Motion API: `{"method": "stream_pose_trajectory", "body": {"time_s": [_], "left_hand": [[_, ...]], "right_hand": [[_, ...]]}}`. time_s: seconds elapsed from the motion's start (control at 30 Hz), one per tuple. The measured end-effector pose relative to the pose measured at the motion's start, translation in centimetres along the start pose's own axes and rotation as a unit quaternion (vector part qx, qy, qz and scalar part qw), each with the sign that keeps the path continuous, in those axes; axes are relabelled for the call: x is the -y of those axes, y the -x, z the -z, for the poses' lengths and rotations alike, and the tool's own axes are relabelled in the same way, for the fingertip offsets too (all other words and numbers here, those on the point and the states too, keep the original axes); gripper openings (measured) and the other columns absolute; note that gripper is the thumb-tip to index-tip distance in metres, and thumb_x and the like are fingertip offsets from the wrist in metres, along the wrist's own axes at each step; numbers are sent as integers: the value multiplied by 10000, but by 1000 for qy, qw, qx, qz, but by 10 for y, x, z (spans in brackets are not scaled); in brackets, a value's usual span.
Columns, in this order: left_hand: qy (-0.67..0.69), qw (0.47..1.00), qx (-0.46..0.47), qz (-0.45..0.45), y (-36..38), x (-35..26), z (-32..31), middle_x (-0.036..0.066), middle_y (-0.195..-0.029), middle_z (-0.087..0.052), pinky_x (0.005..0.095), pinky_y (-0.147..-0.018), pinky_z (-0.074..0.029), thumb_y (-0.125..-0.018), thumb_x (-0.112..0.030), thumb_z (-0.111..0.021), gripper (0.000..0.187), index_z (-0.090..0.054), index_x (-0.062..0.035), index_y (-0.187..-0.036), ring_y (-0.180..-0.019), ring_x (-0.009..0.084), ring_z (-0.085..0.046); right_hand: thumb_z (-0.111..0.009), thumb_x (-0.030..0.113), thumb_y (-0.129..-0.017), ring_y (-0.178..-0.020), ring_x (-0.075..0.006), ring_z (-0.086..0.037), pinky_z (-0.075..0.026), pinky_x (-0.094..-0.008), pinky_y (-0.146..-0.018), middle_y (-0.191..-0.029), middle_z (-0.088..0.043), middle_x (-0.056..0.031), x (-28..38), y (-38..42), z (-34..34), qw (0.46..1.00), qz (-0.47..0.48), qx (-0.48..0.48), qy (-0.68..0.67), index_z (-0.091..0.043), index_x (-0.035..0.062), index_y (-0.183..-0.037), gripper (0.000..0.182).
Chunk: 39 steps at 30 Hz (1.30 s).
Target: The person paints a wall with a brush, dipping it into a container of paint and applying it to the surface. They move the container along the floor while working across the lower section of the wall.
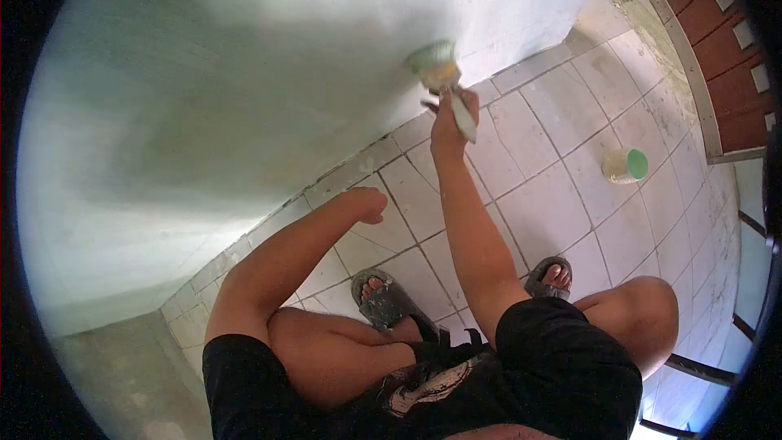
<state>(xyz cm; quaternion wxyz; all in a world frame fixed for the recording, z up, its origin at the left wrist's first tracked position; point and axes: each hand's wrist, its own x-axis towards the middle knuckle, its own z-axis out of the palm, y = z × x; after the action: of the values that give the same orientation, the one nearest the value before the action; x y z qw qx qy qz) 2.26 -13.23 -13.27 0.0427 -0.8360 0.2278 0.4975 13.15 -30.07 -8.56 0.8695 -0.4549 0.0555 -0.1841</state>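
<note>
My right hand [453,118] is closed around the pale handle of a wide paintbrush [440,73]. The brush's bristles, wet with light green paint, meet the pale green wall [269,73] low down, near the tiled floor. Over the floor tiles, beside my bent knee, my left hand [371,205] is curled closed, and nothing shows in it. A small round container [626,165] with light green inside stands on the tiles to the right of my right hand.
White floor tiles [562,106] run along the foot of the wall. My sandalled feet [387,301] rest on them. At the upper right is a reddish-brown panel [725,57] with white squares and a metal edge. Dark bars cross the lower right.
</note>
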Motion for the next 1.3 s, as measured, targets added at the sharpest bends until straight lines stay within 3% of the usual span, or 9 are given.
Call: {"method": "stream_pose_trajectory", "body": {"time_s": [0.2,0.43,0.53,0.6,0.7,0.8,0.93,1.0,1.3], "left_hand": [[-21,1000,-14,4,0,-5,13,163,-928,-606,449,-768,-471,-757,-281,-596,315,-603,-55,-977,-913,341,-570],[6,1000,-18,6,6,-10,32,160,-995,-591,443,-776,-469,-757,-278,-604,339,-592,-47,-1005,-923,333,-566],[10,1000,-26,4,6,-3,38,161,-1006,-591,431,-789,-468,-757,-272,-603,350,-587,-46,-1023,-930,331,-565],[26,991,-127,-25,2,7,28,165,-879,-630,415,-727,-491,-718,-202,-574,235,-643,-15,-842,-835,321,-605],[18,995,-98,-3,7,10,25,160,-879,-632,415,-730,-491,-719,-204,-576,240,-642,-12,-847,-833,322,-606],[1,1000,-1,31,1,11,18,155,-1014,-593,429,-819,-460,-766,-312,-599,379,-581,-66,-1054,-955,316,-563],[2,1000,0,31,12,2,19,146,-1011,-597,428,-813,-464,-764,-306,-603,372,-581,-83,-1061,-956,314,-564],[10,996,-85,-7,10,2,20,169,-860,-629,417,-723,-495,-711,-210,-584,227,-649,-35,-839,-824,331,-606],[4,994,-105,-21,5,6,19,176,-844,-626,415,-715,-494,-720,-212,-572,231,-645,-27,-839,-818,334,-603]], "right_hand": [[-515,29,-841,-798,-161,-569,-535,-284,-630,-891,-542,-97,-52,17,69,993,-58,-25,100,-468,5,-908,85],[-518,50,-842,-801,-164,-567,-528,-278,-676,-902,-540,-103,-26,1,7,992,-39,-36,117,-452,5,-903,100],[-517,59,-840,-798,-195,-573,-529,-308,-692,-937,-529,-115,28,-11,-22,990,-85,-96,-60,-422,28,-947,146],[-503,60,-843,-832,-240,-572,-529,-350,-715,-968,-510,-109,48,-13,-27,970,-60,-58,-228,-396,64,-982,176],[-473,50,-849,-872,-263,-563,-528,-383,-734,-981,-493,-97,50,-10,-19,970,-43,-33,-238,-391,87,-982,161],[-454,1,-847,-908,-236,-553,-531,-383,-731,-987,-485,-99,-24,2,15,995,-63,-14,-81,-387,69,-957,146],[-465,-13,-836,-831,-214,-567,-537,-365,-719,-943,-506,-108,-72,13,58,997,-80,-10,11,-396,31,-955,144],[-474,-8,-832,-805,-194,-564,-531,-342,-705,-920,-517,-101,-76,17,72,994,-99,-27,32,-416,22,-937,123],[-533,31,-813,-745,-103,-519,-455,-234,-631,-827,-548,-61,-111,19,68,965,5,3,260,-521,2,-875,70]]}}
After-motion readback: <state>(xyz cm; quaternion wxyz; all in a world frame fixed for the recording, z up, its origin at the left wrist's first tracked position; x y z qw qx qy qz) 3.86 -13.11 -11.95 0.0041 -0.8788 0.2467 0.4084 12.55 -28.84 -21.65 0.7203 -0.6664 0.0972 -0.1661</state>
